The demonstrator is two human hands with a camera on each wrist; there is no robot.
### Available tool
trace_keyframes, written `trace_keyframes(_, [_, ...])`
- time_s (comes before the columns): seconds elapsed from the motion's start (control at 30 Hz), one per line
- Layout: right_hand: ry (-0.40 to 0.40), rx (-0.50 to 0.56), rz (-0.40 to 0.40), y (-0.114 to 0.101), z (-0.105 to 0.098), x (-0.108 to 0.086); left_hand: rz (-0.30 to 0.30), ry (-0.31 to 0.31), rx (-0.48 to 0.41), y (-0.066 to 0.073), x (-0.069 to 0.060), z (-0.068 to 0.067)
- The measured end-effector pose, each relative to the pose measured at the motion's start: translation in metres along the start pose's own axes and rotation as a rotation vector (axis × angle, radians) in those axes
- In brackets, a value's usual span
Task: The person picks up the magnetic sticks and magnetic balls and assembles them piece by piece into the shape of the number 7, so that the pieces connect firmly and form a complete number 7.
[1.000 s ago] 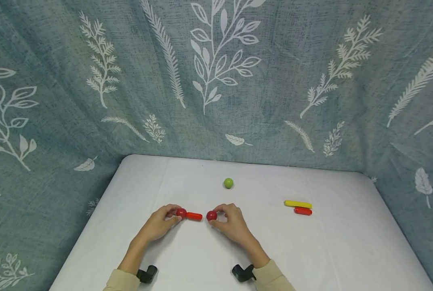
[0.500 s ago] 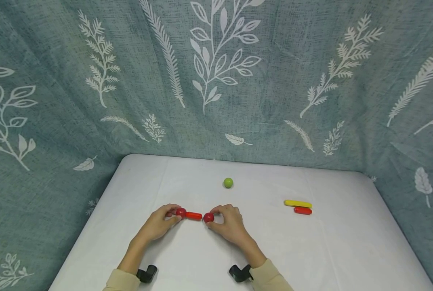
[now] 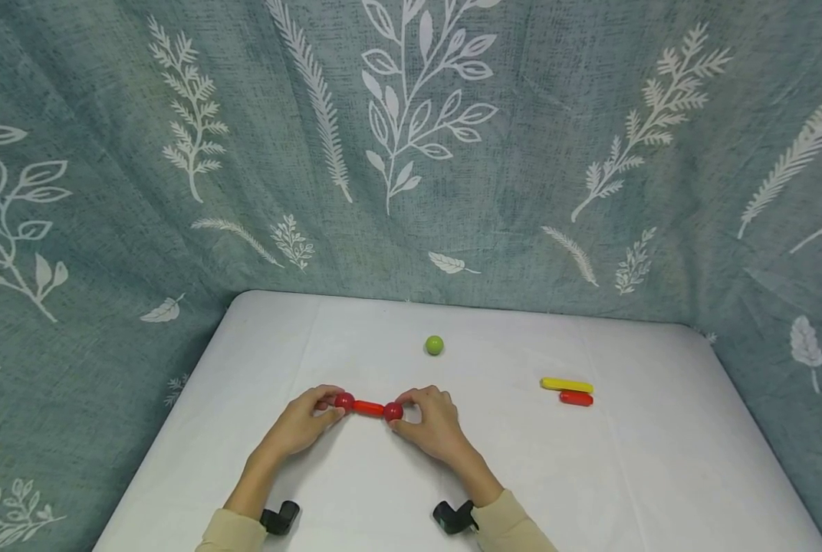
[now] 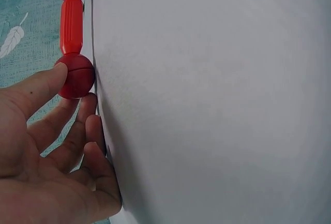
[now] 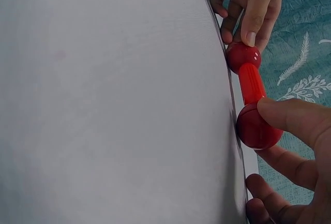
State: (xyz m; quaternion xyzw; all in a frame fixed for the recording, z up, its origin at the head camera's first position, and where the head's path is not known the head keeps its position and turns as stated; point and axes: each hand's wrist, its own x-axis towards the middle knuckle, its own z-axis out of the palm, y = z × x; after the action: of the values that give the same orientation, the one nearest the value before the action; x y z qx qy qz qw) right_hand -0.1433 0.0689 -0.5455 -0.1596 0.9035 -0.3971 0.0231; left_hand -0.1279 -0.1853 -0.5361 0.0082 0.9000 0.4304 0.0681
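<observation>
Between the hands lies a short orange-red ribbed rod with a dark red ball at each end. My left hand pinches the left ball between thumb and fingers. The right ball is pinched the same way by my right hand. In the head view and both wrist views the rod meets both balls, forming a dumbbell-like line. Whether the right ball is fixed to the rod or only touches it I cannot tell.
A green ball sits farther back on the white table. To the right lie a longer yellow rod and a short red rod, side by side. A leaf-patterned curtain hangs behind the table.
My right hand has moved left with its red ball, and the gap to the rod's right end has closed. The left hand and its ball have stayed in place.
</observation>
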Motion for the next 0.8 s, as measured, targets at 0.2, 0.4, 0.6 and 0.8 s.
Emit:
trace_keyframes(0.2, [-0.005, 0.002, 0.007, -0.0007, -0.0009, -0.0002, 0.006, 0.003, 0.005, -0.0006, 0.0005, 0.0006])
trace_keyframes(0.4, [0.002, 0.005, 0.008, -0.0012, -0.0009, -0.0013, -0.006, 0.011, 0.009, -0.0011, 0.0009, 0.0013])
trace_keyframes(0.6, [-0.011, 0.003, 0.015, -0.0006, -0.0018, -0.0014, -0.002, 0.013, 0.012, -0.0012, -0.0005, 0.0015])
trace_keyframes(0.8, [-0.037, 0.065, -0.002, 0.0015, -0.0098, -0.005, -0.013, 0.011, 0.016, -0.0003, -0.0008, 0.0016])
